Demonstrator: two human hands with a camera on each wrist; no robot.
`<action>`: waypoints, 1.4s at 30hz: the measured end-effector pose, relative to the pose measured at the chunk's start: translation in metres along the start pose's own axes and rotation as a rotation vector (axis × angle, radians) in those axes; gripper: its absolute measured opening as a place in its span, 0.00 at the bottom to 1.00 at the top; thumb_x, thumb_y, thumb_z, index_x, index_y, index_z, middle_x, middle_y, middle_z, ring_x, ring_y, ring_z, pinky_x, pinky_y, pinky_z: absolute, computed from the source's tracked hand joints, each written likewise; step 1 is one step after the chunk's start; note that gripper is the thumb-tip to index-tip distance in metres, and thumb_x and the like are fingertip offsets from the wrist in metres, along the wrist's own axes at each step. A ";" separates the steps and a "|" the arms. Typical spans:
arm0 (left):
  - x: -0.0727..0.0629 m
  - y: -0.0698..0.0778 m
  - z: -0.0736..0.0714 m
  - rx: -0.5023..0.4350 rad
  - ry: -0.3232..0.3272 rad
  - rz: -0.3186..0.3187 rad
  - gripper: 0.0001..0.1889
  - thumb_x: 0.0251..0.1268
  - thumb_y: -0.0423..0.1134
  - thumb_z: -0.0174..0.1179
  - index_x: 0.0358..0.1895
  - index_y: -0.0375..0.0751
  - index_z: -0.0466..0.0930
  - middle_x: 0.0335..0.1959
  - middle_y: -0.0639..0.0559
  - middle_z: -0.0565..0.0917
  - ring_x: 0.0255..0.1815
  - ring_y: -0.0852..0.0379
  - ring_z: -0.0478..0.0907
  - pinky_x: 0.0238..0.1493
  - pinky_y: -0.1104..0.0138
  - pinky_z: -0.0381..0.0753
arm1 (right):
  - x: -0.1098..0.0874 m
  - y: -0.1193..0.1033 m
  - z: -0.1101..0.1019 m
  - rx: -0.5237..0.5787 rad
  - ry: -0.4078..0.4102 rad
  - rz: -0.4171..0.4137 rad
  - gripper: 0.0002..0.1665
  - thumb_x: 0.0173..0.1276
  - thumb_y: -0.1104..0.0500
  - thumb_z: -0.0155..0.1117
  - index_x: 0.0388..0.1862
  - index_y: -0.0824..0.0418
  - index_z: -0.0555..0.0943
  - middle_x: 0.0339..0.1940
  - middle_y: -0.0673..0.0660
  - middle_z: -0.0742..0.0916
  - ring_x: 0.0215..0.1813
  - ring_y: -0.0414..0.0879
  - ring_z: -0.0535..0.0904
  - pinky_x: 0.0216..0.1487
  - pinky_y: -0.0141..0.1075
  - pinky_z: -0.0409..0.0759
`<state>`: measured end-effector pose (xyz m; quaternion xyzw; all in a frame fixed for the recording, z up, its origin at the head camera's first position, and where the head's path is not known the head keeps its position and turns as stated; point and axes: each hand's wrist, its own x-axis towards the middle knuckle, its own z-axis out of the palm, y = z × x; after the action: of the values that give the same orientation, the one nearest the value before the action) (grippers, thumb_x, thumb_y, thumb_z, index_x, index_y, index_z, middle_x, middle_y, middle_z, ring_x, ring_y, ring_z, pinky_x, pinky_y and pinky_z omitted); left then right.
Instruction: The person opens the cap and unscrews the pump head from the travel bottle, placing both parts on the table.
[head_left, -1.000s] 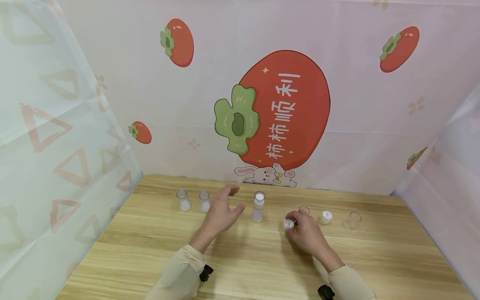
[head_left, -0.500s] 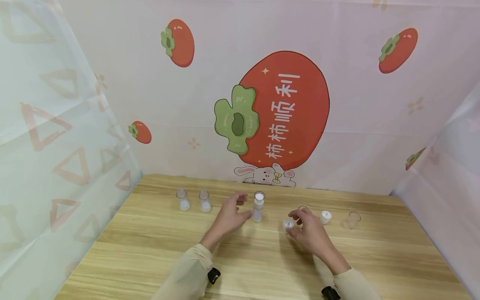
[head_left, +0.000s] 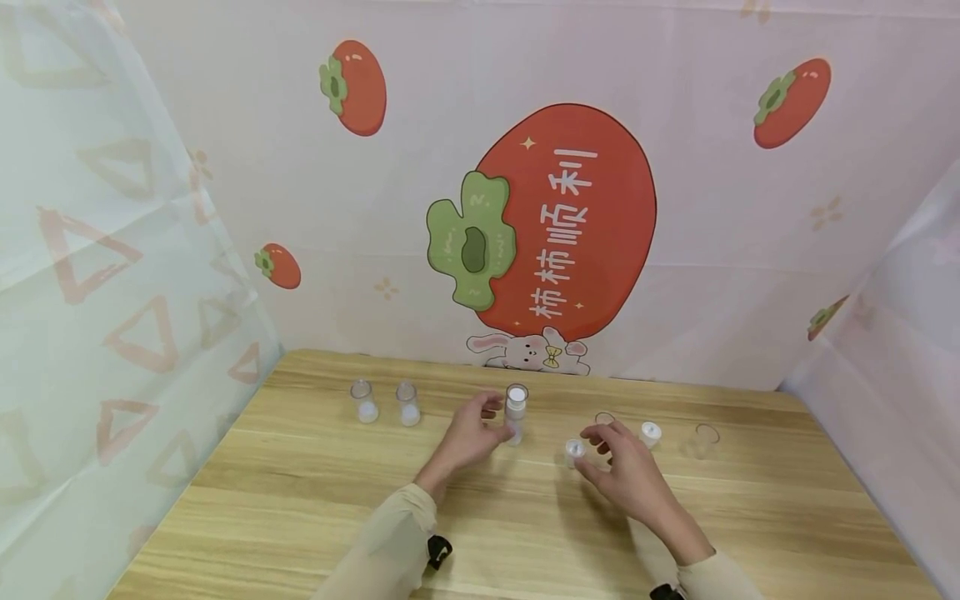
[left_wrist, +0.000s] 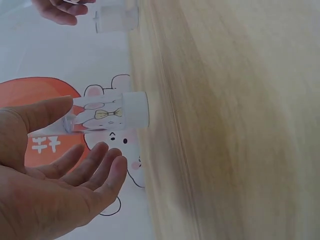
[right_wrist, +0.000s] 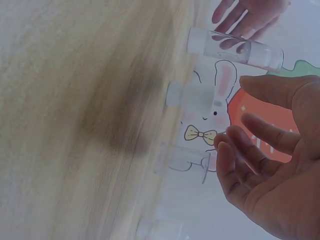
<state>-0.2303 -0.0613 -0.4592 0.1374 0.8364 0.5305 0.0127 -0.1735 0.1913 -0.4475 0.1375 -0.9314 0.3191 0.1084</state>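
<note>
A slim clear bottle with white parts [head_left: 516, 407] stands upright near the middle of the table. My left hand [head_left: 471, 433] is beside it, fingers spread behind and thumb near its lower part; whether the thumb touches is unclear. In the left wrist view, the bottle [left_wrist: 135, 110] lies between my thumb and fingers, with a gap to the fingers. My right hand [head_left: 626, 471] hovers with loosely bent fingers just right of a small white pump-like piece [head_left: 574, 450]. Nothing is held in that hand in the right wrist view, where the white piece [right_wrist: 175, 93] stands apart from the fingertips.
Two clear containers with white inside [head_left: 407, 407] stand at the left. Right of my right hand are another small white piece [head_left: 650, 433] and a clear cup [head_left: 701, 442]. One more clear cup [head_left: 604, 417] is partly hidden behind that hand. A printed cloth backs the wooden table.
My left hand has moved right, up to the bottle. The fingers of my right hand have let go of the small white piece and drawn slightly away to the right.
</note>
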 end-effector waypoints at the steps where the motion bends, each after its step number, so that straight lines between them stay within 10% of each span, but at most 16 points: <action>1: 0.001 0.000 0.001 0.005 0.001 0.002 0.29 0.58 0.30 0.71 0.64 0.27 0.73 0.56 0.33 0.80 0.56 0.35 0.78 0.58 0.47 0.78 | 0.000 0.000 0.000 0.003 -0.002 0.001 0.21 0.56 0.63 0.80 0.48 0.64 0.84 0.41 0.56 0.84 0.42 0.51 0.82 0.40 0.43 0.83; 42: 0.008 0.005 0.019 0.079 -0.041 -0.054 0.21 0.63 0.29 0.68 0.58 0.27 0.77 0.50 0.39 0.82 0.51 0.44 0.80 0.56 0.51 0.79 | -0.006 -0.005 0.000 0.061 -0.026 -0.071 0.19 0.57 0.65 0.79 0.47 0.63 0.84 0.39 0.55 0.83 0.40 0.49 0.82 0.38 0.41 0.84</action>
<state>-0.2338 -0.0406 -0.4619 0.1260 0.8596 0.4937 0.0389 -0.1665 0.1887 -0.4461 0.1776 -0.9171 0.3416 0.1033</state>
